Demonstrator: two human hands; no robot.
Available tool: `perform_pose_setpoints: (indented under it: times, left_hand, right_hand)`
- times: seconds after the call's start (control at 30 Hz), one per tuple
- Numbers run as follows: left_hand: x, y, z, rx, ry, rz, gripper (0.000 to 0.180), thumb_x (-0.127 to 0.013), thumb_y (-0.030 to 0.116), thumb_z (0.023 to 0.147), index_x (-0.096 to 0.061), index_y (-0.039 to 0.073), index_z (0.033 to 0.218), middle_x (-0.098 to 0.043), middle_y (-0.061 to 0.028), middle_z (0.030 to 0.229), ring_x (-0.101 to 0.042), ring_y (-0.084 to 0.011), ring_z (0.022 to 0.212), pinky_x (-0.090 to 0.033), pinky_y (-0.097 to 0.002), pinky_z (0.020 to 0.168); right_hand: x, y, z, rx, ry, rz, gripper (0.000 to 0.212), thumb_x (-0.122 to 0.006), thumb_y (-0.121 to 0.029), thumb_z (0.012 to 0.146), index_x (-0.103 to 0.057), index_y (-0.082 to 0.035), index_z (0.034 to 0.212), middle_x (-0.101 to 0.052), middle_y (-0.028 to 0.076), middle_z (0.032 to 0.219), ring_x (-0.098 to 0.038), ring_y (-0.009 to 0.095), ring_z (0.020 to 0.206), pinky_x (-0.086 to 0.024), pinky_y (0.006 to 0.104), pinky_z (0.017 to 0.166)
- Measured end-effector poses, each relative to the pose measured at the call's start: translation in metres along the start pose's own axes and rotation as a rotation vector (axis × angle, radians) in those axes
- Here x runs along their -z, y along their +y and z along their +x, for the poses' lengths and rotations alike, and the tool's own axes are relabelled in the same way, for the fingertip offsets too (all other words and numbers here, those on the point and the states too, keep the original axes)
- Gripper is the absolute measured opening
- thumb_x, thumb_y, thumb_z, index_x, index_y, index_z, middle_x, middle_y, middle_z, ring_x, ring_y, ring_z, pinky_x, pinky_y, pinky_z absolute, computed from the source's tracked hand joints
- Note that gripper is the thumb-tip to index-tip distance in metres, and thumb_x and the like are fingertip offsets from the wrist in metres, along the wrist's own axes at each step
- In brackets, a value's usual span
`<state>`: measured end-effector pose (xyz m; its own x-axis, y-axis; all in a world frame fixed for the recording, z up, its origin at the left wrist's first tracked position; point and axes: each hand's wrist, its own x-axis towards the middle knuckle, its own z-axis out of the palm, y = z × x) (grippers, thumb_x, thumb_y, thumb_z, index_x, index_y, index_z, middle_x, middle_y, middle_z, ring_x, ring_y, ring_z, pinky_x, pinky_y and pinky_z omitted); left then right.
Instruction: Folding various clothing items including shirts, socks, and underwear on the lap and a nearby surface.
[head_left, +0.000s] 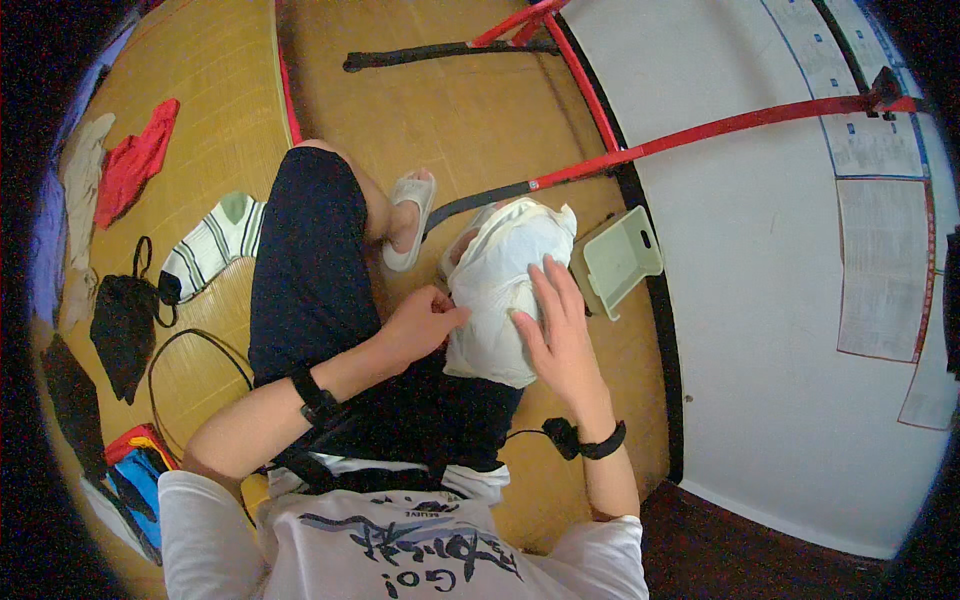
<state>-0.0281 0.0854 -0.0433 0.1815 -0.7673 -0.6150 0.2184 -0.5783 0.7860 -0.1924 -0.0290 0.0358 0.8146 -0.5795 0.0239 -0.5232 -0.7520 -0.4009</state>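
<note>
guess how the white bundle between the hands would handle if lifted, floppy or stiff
The white bundle would probably feel soft and sag when lifted, judging by its creased, puckered surface. It may be light for its size, since it looks like fabric, though any filling is hidden.

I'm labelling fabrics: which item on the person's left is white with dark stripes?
The sock beside the left leg, with a green patch and black end; the red cloth and black pouch-like item near it show no stripes.

Pale green basket (621, 259) near white wall (755, 330)
</note>
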Motion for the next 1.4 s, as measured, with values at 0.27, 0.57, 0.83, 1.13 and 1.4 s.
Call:
perform_pose_setpoints:
  times: [0.27, 0.57, 0.83, 1.13, 1.4]
  left_hand:
    - [0.004, 0.006, 0.016, -0.075, 0.124, -0.026, 0.028, -0.064, 0.024, 0.084, -0.056, 0.000, 0.097, -0.061, -0.0097, 0.085, -0.057, -0.0196, 0.076, -0.048, -0.0325, 0.070]
    - [-0.009, 0.013, 0.055, -0.319, 0.283, 0.082, 0.029, -0.069, 0.025, 0.080, -0.058, 0.001, 0.092, -0.063, -0.0130, 0.083, -0.061, -0.0243, 0.078, -0.048, -0.0354, 0.070]
    - [0.003, 0.026, 0.048, -0.178, 0.110, -0.036, 0.026, -0.067, 0.020, 0.083, -0.057, 0.000, 0.096, -0.062, -0.0094, 0.085, -0.058, -0.0201, 0.080, -0.048, -0.0327, 0.073]
    - [-0.003, 0.013, -0.002, -0.337, 0.255, 0.151, 0.034, -0.071, 0.025, 0.080, -0.052, 0.002, 0.097, -0.059, -0.0125, 0.090, -0.057, -0.0219, 0.083, -0.048, -0.0334, 0.075]
    - [-0.020, 0.008, -0.036, -0.562, 0.173, 0.322, 0.030, -0.066, 0.016, 0.080, -0.048, 0.002, 0.100, -0.053, -0.0166, 0.095, -0.058, -0.0355, 0.085, -0.047, -0.0420, 0.073]
  right_hand:
    - [0.007, 0.028, 0.028, -0.101, 0.256, 0.291, 0.017, -0.055, -0.013, 0.091, -0.060, 0.001, 0.100, -0.061, 0.016, 0.112, -0.058, 0.031, 0.104, -0.043, 0.0370, 0.093]
    - [0.003, 0.010, 0.029, 0.108, 0.024, 0.219, 0.020, -0.067, -0.012, 0.080, -0.060, -0.004, 0.098, -0.059, 0.012, 0.099, -0.056, 0.030, 0.096, -0.046, 0.0367, 0.085]
    - [0.001, -0.026, -0.019, 0.246, -0.329, 0.322, 0.015, -0.068, -0.005, 0.078, -0.060, -0.004, 0.091, -0.059, 0.010, 0.091, -0.059, 0.029, 0.088, -0.048, 0.0370, 0.078]
    - [-0.010, -0.032, -0.027, 0.078, -0.055, 0.041, 0.025, -0.067, -0.002, 0.078, -0.057, -0.002, 0.100, -0.056, 0.012, 0.093, -0.055, 0.033, 0.086, -0.047, 0.0370, 0.075]
    - [-0.020, -0.025, -0.036, -0.019, -0.087, 0.219, 0.014, -0.061, -0.005, 0.082, -0.053, -0.001, 0.093, -0.054, 0.015, 0.093, -0.053, 0.034, 0.089, -0.045, 0.0398, 0.078]
